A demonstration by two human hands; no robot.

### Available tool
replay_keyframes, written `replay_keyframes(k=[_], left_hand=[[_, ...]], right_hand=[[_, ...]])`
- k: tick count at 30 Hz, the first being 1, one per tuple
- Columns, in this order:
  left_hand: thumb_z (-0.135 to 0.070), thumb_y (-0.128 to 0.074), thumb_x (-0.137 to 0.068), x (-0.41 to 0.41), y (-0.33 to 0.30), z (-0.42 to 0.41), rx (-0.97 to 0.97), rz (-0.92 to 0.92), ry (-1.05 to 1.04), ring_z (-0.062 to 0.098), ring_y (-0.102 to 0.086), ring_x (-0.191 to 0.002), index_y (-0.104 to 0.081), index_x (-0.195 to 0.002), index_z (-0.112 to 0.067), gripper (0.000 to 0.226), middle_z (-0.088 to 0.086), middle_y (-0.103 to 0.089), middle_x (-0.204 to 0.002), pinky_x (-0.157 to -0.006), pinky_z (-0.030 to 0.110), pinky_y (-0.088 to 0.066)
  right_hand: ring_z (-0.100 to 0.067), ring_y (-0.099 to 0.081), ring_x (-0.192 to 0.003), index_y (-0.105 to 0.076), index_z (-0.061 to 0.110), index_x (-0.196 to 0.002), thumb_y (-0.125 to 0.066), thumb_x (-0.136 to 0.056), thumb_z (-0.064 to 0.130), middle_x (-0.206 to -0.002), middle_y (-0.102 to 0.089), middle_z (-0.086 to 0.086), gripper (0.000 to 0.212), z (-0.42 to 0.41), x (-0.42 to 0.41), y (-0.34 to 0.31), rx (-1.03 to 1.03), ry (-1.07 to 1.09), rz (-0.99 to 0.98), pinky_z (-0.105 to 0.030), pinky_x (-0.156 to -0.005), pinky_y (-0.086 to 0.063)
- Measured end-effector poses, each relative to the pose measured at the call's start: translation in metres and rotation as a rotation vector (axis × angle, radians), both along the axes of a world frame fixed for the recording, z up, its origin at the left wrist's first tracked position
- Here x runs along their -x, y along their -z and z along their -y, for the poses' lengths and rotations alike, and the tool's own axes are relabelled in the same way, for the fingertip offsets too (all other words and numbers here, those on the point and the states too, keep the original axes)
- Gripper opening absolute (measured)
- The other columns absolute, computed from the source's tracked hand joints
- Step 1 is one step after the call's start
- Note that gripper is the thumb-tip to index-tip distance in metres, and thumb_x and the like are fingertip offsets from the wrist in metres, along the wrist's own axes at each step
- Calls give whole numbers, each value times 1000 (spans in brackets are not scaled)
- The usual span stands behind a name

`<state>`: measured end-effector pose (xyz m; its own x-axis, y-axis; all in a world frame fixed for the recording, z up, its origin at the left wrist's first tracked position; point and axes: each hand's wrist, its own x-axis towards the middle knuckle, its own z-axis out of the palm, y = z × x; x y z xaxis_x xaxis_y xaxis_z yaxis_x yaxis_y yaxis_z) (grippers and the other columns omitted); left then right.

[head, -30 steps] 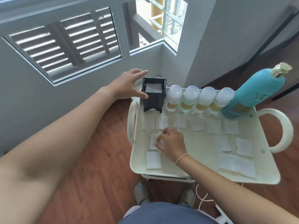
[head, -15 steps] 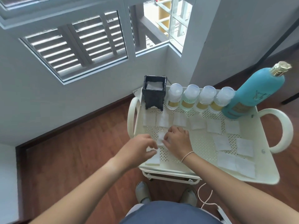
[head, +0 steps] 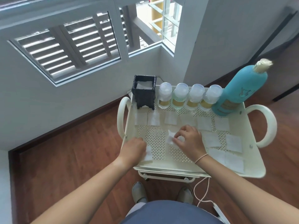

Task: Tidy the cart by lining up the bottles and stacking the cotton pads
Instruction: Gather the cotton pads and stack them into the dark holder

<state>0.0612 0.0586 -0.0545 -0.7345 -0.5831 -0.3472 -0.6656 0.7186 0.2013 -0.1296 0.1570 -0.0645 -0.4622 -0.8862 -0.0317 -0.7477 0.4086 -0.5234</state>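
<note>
Since half a second ago the left hand (head: 135, 148) has slid from the tray's middle to its near-left corner, and the right hand (head: 189, 139) has shifted slightly right with its pad lifted.

Left hand: fingers curled down onto a cotton pad (head: 148, 153) lying at the near-left of the cream cart tray (head: 252, 168); contact is clear, but whether it pinches the pad or only presses it, I cannot tell.

Right hand: thumb and fingers pinch a crumpled cotton pad (head: 171, 137) near the tray's middle, one corner raised off the perforated floor. A thin band sits on that wrist.

Remaining pads: a row of loose squares (head: 153, 118) lies flat just in front of the bottles; more lie on the right side (head: 233, 143), some overlapping at the near-right corner.

Back edge, left to right: black square holder (head: 144, 92) with white pads inside, four small clear-capped bottles (head: 180, 97) side by side with yellow labels, then a tall teal bottle (head: 239, 89) with a gold cap, leaning in the wide-angle view.

Cart stands on a wood floor (head: 72, 159) beside a louvred window (head: 64, 50).
</note>
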Motion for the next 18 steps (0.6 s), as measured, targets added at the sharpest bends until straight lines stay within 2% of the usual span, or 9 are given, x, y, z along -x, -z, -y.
replay_keyframes(k=[5,9,18], left_hand=[[-9,-48,-82,6,-6,5,-35,-79,-38,23,-55,-80,-65,-77,-5,18,6,-62,-86,-69,38,-50],[-16,-52,-86,24,-16,21,10,-203,-53,21,-55,-74,-65,-76,-6,19,4,-60,-83,-59,29,-42],[-19,-51,-86,72,-21,71,144,-241,-34,23,-52,-74,-65,-76,-8,20,5,-61,-82,-57,31,-42]], right_hand=[[-25,-52,-92,-67,15,-71,-71,-74,28,-88,-61,-6,14,-7,4,-3,22,19,39,-32,-76,-29],[-24,-52,-93,-67,15,-71,-72,-73,25,-91,-61,-6,11,-12,8,-6,32,29,58,-32,-77,-30],[-23,-51,-88,-67,14,-71,-73,-72,22,-87,-60,-6,10,-19,11,-11,50,32,75,-34,-75,-33]])
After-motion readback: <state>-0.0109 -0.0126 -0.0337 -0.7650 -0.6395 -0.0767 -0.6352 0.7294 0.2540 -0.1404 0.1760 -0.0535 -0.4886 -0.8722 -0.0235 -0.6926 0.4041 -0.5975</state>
